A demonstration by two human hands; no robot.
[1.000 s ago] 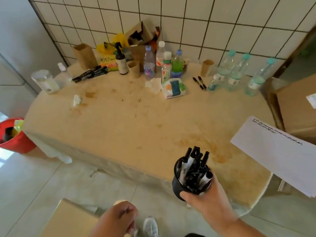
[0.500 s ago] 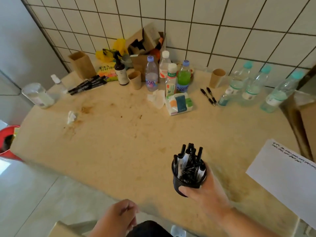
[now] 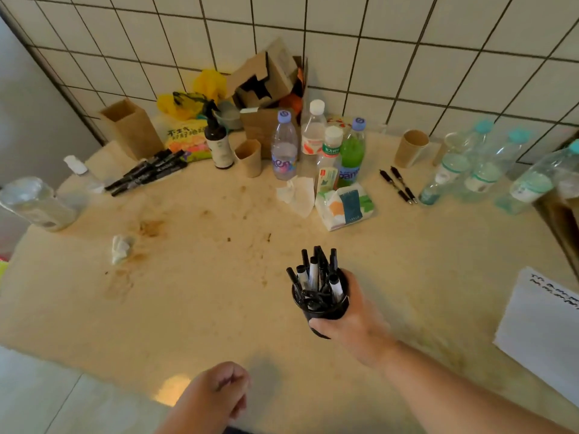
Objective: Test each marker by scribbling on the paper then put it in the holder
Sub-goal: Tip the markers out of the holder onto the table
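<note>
So, big beige stained table (image 3: 194, 308) fills most of the view, white tiled wall (image 3: 407, 51) behind its far edge. White paper (image 3: 545, 336) lies at the right edge, two rows of black scribbles along its far end. Torn cardboard box (image 3: 266, 79) stands at the far edge against the wall, yellow plastic bag (image 3: 200, 92) just left of it. Tan open-top box (image 3: 128, 128) sits toward the far left corner. Clear jar (image 3: 37, 203) at the left edge. Cluster of bottles (image 3: 313, 145) in front of the cardboard box, one with green liquid; more clear bottles with teal caps (image 3: 479, 164) toward the far right corner. Tissue pack (image 3: 343, 208) lies in front of the bottle cluster, crumpled tissue beside it.

Right hand (image 3: 354, 317) grips the black holder (image 3: 322, 308) from its right side, fingers wrapped round the wall, holder upright near the middle of the table, nearer the front edge; cannot tell if it touches the surface. Markers (image 3: 313, 274) stand bunched in the holder, caps up, black and white barrels. Left hand (image 3: 216, 393) at the front edge, fingers curled into a loose fist, nothing visible in it.

Loose black markers (image 3: 147, 172) lie in a bundle near the far left corner. Two black pens (image 3: 398, 184) lie side by side toward the far right, next to a paper cup (image 3: 410, 148). Small tissue wad (image 3: 120, 247) left of centre.
</note>
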